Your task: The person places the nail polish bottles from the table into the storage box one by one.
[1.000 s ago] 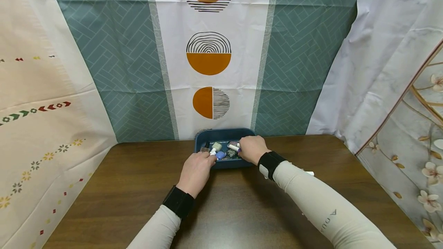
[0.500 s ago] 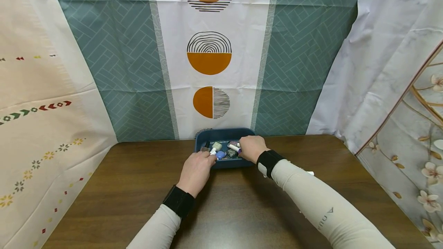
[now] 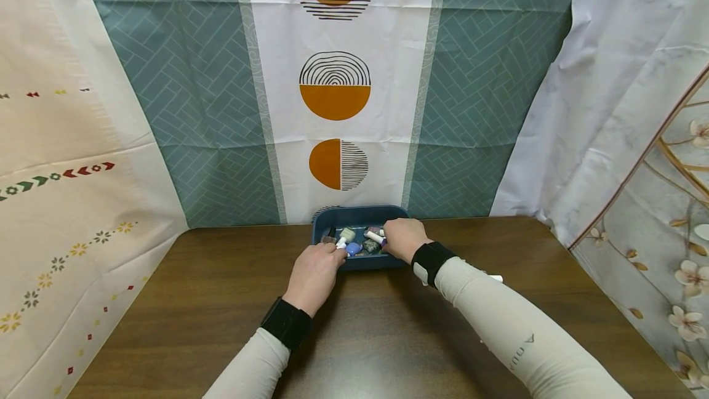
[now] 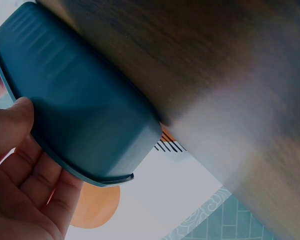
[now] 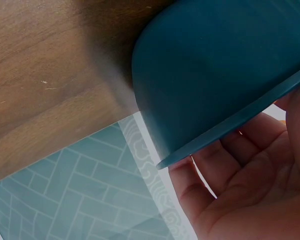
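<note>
A dark blue plastic bin stands at the table's far edge in the head view. My left hand holds its front left rim; the left wrist view shows the thumb against the outer wall and the fingers behind the rim. My right hand grips the right end, its fingers curled at the rim in the right wrist view. Inside lie a white tube, a pale green block, a blue rounded piece, a dark mottled stone and other small items. Fingertips are partly hidden.
The brown wooden table spreads out before me. A small white object lies partly hidden behind the right forearm. A patterned cloth hangs right behind the bin, with a cream cloth on the left and a floral one on the right.
Both hands and the bin stay in place. Only the right forearm and sleeve shift very slightly.
</note>
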`<state>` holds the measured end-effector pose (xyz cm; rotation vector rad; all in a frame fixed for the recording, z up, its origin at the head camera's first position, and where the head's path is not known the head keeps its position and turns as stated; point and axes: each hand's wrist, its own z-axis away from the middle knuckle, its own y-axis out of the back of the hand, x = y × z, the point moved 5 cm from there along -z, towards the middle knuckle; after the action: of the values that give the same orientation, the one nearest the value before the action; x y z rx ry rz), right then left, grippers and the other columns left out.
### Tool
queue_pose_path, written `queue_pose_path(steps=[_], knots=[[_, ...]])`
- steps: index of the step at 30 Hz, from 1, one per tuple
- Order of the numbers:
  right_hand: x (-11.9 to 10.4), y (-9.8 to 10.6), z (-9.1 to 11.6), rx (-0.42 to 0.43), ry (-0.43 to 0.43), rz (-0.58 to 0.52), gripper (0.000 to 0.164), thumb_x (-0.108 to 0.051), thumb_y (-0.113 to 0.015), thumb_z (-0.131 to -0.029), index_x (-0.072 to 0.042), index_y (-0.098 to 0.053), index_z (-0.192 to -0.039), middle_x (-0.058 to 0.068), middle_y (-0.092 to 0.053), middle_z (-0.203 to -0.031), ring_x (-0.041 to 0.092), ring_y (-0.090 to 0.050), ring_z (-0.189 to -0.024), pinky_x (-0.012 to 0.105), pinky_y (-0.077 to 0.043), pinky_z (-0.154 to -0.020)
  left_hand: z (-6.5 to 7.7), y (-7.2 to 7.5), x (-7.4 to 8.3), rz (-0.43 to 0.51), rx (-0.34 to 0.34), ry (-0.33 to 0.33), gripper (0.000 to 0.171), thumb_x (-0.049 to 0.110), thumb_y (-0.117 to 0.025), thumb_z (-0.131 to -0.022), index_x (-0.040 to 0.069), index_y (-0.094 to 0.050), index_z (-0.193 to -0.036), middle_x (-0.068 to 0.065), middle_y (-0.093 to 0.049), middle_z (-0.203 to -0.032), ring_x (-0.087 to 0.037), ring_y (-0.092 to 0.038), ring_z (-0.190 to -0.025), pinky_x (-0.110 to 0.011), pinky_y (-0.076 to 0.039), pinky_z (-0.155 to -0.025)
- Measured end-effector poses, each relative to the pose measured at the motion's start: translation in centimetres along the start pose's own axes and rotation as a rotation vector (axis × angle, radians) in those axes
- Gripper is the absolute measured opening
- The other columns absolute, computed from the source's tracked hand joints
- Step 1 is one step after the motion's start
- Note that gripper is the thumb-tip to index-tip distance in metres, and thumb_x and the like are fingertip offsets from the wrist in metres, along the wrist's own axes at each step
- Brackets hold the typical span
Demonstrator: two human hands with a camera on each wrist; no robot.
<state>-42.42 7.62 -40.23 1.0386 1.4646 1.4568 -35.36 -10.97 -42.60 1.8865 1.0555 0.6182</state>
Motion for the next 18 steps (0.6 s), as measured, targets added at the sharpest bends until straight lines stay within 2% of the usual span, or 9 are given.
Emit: queue_pose_path(steps=[5,11,18], knots=[[0.1,-0.1,0.0,0.02,0.002,-0.022,0.027,-0.028,-0.089,-0.097,-0.011,-0.073,-0.083,-0.001,-0.06,-0.067,0.018,-0.057,-0.062,0.04,-0.054,-0.059,0.0,0.0,0.0,-0.008,0.003,-0.004,0.007,0.013,-0.086,-0.098,0.014,-0.085,-0.105,-0.004,-0.077,-0.091,-0.02,-0.07,-0.081,-0.038,-0.061,-0.082],[0.4,-0.1,0.3,0.117,0.035,-0.045,0.024,-0.026,-0.089,-0.096,-0.011,-0.074,-0.085,0.0,-0.059,-0.072,0.019,-0.057,-0.064,0.04,-0.052,-0.058,0.0,0.1,0.0,-0.008,0.002,-0.004,0.007,0.013,-0.085,-0.098,0.013,-0.085,-0.105,-0.004,-0.077,-0.091,-0.021,-0.071,-0.082,-0.038,-0.061,-0.082],[0.9,-0.2,1.2,0.221,0.094,-0.025,0.021,-0.029,-0.09,-0.096,-0.011,-0.08,-0.098,0.002,-0.065,-0.083,0.019,-0.061,-0.068,0.041,-0.055,-0.061,0.0,0.1,0.1,-0.004,-0.008,0.005,0.008,0.013,-0.085,-0.098,0.014,-0.085,-0.106,-0.004,-0.078,-0.093,-0.022,-0.071,-0.084,-0.039,-0.061,-0.085]])
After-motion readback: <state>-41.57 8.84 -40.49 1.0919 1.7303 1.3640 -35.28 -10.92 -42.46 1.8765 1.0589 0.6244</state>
